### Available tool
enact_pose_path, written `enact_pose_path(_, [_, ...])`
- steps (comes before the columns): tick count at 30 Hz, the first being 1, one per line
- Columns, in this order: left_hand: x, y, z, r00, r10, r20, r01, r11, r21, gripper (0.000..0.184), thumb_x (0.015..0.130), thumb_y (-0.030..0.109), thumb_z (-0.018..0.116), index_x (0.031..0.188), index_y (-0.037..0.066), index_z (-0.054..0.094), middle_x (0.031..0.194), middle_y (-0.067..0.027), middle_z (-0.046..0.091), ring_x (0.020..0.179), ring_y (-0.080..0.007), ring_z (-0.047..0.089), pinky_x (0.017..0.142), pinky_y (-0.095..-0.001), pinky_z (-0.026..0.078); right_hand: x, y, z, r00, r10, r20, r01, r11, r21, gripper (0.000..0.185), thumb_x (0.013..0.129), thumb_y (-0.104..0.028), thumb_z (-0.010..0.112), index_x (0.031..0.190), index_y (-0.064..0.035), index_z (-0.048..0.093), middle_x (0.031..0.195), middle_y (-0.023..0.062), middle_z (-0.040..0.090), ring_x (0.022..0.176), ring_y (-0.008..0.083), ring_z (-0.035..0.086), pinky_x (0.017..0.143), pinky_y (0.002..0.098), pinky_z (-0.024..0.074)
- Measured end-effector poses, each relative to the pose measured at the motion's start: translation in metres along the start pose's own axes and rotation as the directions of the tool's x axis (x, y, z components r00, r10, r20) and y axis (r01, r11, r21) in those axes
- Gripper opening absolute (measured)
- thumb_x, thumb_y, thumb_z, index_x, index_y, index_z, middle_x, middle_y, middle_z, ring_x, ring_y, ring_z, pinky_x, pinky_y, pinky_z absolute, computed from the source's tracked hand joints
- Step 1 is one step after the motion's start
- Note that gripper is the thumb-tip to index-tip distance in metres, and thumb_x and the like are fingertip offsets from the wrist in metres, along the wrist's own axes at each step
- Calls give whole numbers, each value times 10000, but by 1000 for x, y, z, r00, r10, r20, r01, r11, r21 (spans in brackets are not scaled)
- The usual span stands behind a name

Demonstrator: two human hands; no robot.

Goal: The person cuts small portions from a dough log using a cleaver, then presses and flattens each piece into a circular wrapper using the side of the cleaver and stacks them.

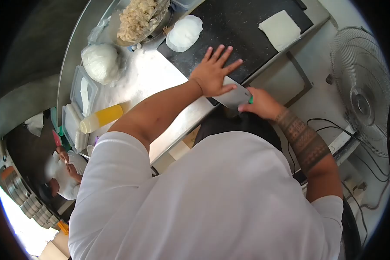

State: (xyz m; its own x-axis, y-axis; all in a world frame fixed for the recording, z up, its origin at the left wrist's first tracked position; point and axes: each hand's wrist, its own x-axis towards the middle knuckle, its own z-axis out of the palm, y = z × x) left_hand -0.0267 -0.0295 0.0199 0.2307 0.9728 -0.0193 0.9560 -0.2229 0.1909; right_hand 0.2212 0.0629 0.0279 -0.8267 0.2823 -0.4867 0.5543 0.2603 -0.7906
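Note:
My left hand [215, 74] is spread with its fingers apart over the near edge of a black board [229, 34]. Its thumb lies over the flat of a wide-bladed cleaver [233, 96]. My right hand [263, 105] is closed round the cleaver's handle, of which a bit of green shows. The blade lies flat at the board's near edge and points left. Thin white rounds [184, 33], like dough wrappers, are piled at the board's left side. A folded white cloth or dough sheet [280, 30] lies near its right end.
Left of the board stand a metal bowl of pale chopped filling [136, 19], a plastic-wrapped white lump [100, 63] and a bottle of yellow liquid [103, 118]. Plastic containers [83, 93] line the counter's far left. A fan [360, 93] with loose cables is at right. Another person [67, 173] is at lower left.

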Motion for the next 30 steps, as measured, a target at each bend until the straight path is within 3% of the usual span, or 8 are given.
enact_pose_path(9, [24, 24, 10, 998, -55, 23, 57, 993, -103, 845, 975, 681, 543, 1689, 302, 296, 1756, -225, 168, 1600, -485, 180, 1263, -687, 140, -13, 22, -22, 990, 136, 25, -132, 982, -137, 727, 804, -416, 906, 1287, 38, 610, 1147, 301, 714, 1115, 447, 696, 940, 480, 547])
enact_pose_path(12, [33, 6, 6, 996, -71, -46, 70, 997, -12, 868, 959, 702, 543, 1690, 306, 292, 1743, -231, 210, 1594, -483, 203, 1254, -700, 151, -3, 2, -38, 995, 95, -29, -97, 992, -83, 710, 807, -433, 896, 1259, 32, 606, 1126, 296, 717, 1097, 456, 696, 932, 479, 549])
enact_pose_path(18, [69, -62, 8, 959, 60, -278, -24, 991, 131, 868, 944, 728, 554, 1678, 326, 320, 1740, -198, 254, 1598, -438, 236, 1266, -665, 167, 38, -21, -58, 970, -64, -235, -22, 938, -347, 649, 800, -419, 894, 1178, 45, 640, 1094, 272, 729, 1063, 427, 713, 921, 454, 557])
enact_pose_path(19, [73, -68, 6, 943, 102, -317, -66, 990, 121, 866, 947, 729, 551, 1677, 325, 322, 1741, -194, 256, 1602, -426, 236, 1276, -642, 169, 32, -26, -52, 975, -6, -223, -51, 966, -252, 622, 803, -394, 900, 1177, 34, 648, 1089, 244, 730, 1050, 386, 714, 917, 438, 555])
enact_pose_path(22, [47, -45, 6, 981, 171, -94, -163, 983, 88, 890, 940, 723, 569, 1690, 335, 286, 1747, -190, 245, 1615, -421, 209, 1292, -621, 151, 12, -11, -18, 988, 69, -138, -64, 997, 39, 565, 810, -312, 916, 1209, 0, 667, 1117, 167, 743, 1048, 252, 713, 949, 400, 547])
enact_pose_path(23, [30, -27, 5, 982, 189, 7, -189, 978, 90, 903, 930, 727, 578, 1691, 337, 286, 1748, -186, 244, 1616, -424, 205, 1293, -628, 145, -3, 1, 0, 992, 53, -113, -43, 995, 88, 597, 819, -314, 911, 1251, 6, 652, 1145, 186, 738, 1062, 278, 713, 965, 406, 545])
enact_pose_path(26, [25, 9, 16, 965, 254, -60, -259, 962, -89, 897, 913, 737, 588, 1676, 349, 322, 1750, -171, 244, 1611, -430, 218, 1278, -677, 134, -38, 4, 22, 967, 171, -188, -176, 984, -11, 681, 820, -352, 912, 1311, 12, 610, 1162, 220, 725, 1058, 337, 711, 952, 422, 544])
enact_pose_path(30, [53, -7, 10, 959, 255, -125, -251, 967, 47, 863, 914, 754, 567, 1650, 343, 383, 1732, -167, 289, 1597, -422, 257, 1261, -701, 141, -22, 11, -2, 965, 151, -215, -166, 985, -54, 752, 824, -406, 904, 1332, 41, 574, 1145, 258, 714, 1081, 387, 708, 931, 459, 543])
